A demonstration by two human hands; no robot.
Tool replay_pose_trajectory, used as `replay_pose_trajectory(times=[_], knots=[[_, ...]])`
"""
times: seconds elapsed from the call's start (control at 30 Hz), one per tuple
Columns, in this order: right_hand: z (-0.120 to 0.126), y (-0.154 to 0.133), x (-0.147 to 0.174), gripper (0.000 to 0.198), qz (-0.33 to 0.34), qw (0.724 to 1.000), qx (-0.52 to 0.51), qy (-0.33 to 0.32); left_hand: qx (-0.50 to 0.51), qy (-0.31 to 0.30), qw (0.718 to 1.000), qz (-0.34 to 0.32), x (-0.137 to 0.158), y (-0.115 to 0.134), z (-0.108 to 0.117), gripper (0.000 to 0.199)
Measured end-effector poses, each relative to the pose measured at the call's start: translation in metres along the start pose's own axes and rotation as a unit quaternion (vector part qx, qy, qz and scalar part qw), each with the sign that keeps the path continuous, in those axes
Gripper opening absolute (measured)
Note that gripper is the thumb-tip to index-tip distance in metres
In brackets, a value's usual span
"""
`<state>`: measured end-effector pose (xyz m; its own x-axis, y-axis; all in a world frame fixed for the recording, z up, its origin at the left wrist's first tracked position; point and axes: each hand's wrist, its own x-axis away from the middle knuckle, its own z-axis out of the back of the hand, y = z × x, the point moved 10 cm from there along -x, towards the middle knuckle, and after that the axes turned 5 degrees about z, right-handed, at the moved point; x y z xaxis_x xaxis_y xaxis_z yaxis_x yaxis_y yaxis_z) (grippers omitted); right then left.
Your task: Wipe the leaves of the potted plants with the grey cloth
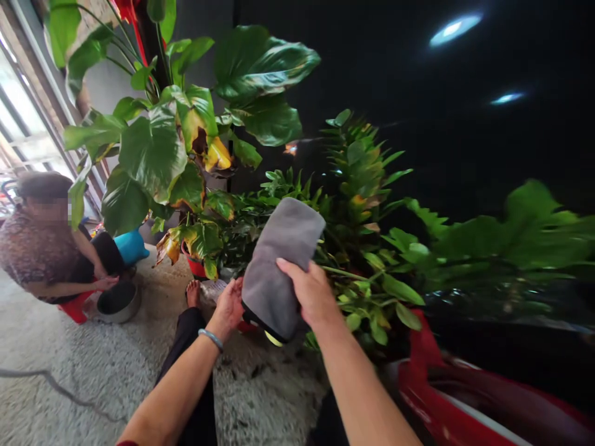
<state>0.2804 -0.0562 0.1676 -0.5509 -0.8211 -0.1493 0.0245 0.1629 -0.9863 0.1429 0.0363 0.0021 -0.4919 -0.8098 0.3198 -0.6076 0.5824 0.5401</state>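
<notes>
A folded grey cloth [283, 266] with a soft, fuzzy surface and a dark lower edge is held up in front of the plants. My right hand [316, 294] grips its right side, thumb on the top face and the other fingers mostly hidden. At the cloth's lower left edge, my left hand [226, 310] has its fingers closed on it, the tips partly out of sight. A bracelet [211, 340] circles my left wrist. Beneath the cloth's bottom edge shows a small pale yellow-green bit that I cannot make out.
A large potted plant [153, 155] with some browned leaves stands ahead, and more leafy plants [362, 173] line the dark glossy wall [395, 74]. At left, a seated person [41, 248] reaches over a round basin [119, 303]. A red bag [432, 384] lies at lower right.
</notes>
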Motion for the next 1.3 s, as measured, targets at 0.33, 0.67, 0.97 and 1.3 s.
replay_pose_trajectory(times=[0.33,0.67,0.97,1.3], knots=[[-0.039,0.126,0.077,0.031,-0.092,0.96,0.021,-0.264,-0.005,0.041,0.999,0.036,0.047,-0.018,0.055,0.034],[-0.065,0.074,0.067,0.042,0.084,0.942,0.087,-0.313,-0.11,0.042,0.991,-0.056,0.101,-0.006,0.015,0.059],[0.064,0.137,-0.015,0.063,-0.067,0.971,0.225,-0.04,-0.225,0.063,0.97,-0.063,0.108,0.04,0.006,0.044],[0.047,0.179,-0.012,0.04,-0.173,0.974,-0.146,-0.013,-0.438,-0.114,0.848,-0.276,0.045,0.087,-0.183,0.063]])
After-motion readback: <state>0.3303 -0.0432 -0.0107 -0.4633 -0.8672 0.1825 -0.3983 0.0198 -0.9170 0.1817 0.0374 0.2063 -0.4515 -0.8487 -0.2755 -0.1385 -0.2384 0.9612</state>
